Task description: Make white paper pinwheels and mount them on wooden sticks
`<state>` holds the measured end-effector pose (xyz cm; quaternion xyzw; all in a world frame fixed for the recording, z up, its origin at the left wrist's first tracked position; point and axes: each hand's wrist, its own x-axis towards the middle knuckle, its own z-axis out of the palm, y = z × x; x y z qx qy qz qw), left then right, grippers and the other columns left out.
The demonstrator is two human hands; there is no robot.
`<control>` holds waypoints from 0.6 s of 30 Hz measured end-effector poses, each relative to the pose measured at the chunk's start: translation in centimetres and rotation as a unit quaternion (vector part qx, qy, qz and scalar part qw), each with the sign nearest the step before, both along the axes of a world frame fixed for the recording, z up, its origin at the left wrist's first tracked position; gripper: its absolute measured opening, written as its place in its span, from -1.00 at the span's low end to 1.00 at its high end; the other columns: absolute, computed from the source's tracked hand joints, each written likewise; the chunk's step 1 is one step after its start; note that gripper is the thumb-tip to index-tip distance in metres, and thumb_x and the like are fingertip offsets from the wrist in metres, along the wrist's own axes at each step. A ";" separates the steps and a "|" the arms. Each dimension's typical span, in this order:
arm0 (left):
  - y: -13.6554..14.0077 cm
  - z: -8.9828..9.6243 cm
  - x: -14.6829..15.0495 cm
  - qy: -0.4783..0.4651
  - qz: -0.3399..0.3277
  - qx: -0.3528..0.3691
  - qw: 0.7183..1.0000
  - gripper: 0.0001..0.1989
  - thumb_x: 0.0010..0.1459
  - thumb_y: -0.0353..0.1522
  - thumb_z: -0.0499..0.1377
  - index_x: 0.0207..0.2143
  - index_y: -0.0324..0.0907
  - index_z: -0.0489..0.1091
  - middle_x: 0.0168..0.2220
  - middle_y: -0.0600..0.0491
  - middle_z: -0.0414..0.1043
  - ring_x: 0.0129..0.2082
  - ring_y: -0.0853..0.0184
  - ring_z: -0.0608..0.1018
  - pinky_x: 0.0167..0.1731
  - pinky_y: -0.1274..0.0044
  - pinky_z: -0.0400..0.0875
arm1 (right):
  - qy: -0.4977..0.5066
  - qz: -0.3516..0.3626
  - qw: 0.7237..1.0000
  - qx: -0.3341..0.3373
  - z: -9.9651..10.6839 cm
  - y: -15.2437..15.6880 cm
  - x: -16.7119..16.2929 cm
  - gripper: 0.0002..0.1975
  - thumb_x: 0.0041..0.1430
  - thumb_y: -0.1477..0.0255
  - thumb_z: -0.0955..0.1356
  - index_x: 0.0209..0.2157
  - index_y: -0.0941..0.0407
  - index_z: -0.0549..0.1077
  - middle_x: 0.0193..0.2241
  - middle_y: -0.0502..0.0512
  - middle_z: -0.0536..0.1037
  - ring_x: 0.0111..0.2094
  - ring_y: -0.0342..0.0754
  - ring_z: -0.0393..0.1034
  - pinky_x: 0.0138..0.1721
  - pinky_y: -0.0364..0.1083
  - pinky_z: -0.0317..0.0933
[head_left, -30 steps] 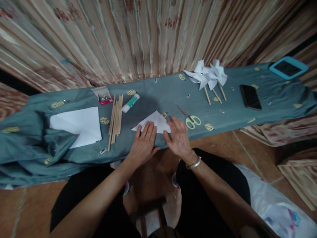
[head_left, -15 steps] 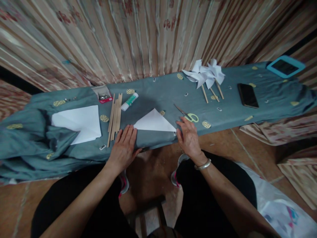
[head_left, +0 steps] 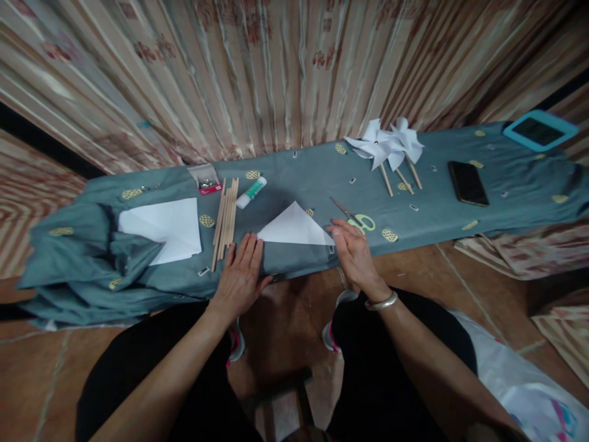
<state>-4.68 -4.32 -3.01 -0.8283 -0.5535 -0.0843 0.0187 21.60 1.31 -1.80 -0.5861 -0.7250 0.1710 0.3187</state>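
A white sheet of paper folded into a triangle (head_left: 296, 226) lies on the cloth in front of me, its peak pointing away. My left hand (head_left: 242, 270) rests flat, fingers stretched out, with the fingertips at the triangle's left corner. At the right corner, the bent fingers of my right hand (head_left: 353, 250) appear to pinch the paper; the thumb is partly hidden. Scissors with light green handles (head_left: 361, 222) lie just beyond the right hand. Beyond the left hand are several wooden sticks (head_left: 226, 215) and a glue stick (head_left: 251, 192).
A stack of white paper (head_left: 175, 230) lies left on the green cloth (head_left: 294, 175), partly under a bunched fold. Behind it sits a small box of metal pins (head_left: 209, 181). Paper pinwheels (head_left: 380, 147), a black phone (head_left: 468, 183) and a blue-framed tablet (head_left: 540, 130) are right.
My right hand's fingers have drawn in at the paper's right corner. The left hand stays flat at the left corner. The whole view has shifted slightly.
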 end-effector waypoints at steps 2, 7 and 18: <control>0.0 0.1 0.0 -0.008 0.002 -0.006 1.000 -0.29 0.22 -0.27 0.11 0.29 -0.49 -0.02 0.31 -0.41 0.01 0.35 -0.04 0.05 0.27 0.11 -0.04 | 0.012 0.015 1.000 -0.002 -0.1 0.4 -0.2 -0.55 0.35 0.19 0.13 -0.17 0.13 0.54 0.05 0.27 0.49 0.10 0.13 0.34 0.14 0.17 0.12; 0.0 0.4 0.1 -0.017 0.009 -0.012 1.000 -0.28 0.22 -0.27 0.11 0.30 -0.48 -0.04 0.31 -0.41 0.01 0.34 -0.04 0.07 0.26 0.12 -0.02 | 0.019 0.015 0.999 0.022 -1.2 1.2 -0.3 -0.62 0.23 0.17 0.29 -0.12 0.16 0.52 0.02 0.33 0.49 0.09 0.17 0.36 0.12 0.18 0.17; 0.3 0.5 0.0 -0.102 0.017 -0.007 0.995 -0.30 0.24 -0.21 0.09 0.31 -0.36 -0.06 0.32 -0.39 0.00 0.33 -0.03 0.10 0.24 0.08 0.03 | 0.057 0.042 0.997 0.030 -1.3 1.9 -1.2 -0.90 0.09 0.44 0.37 -0.31 0.10 0.53 0.04 0.25 0.49 0.09 0.14 0.36 0.13 0.15 0.19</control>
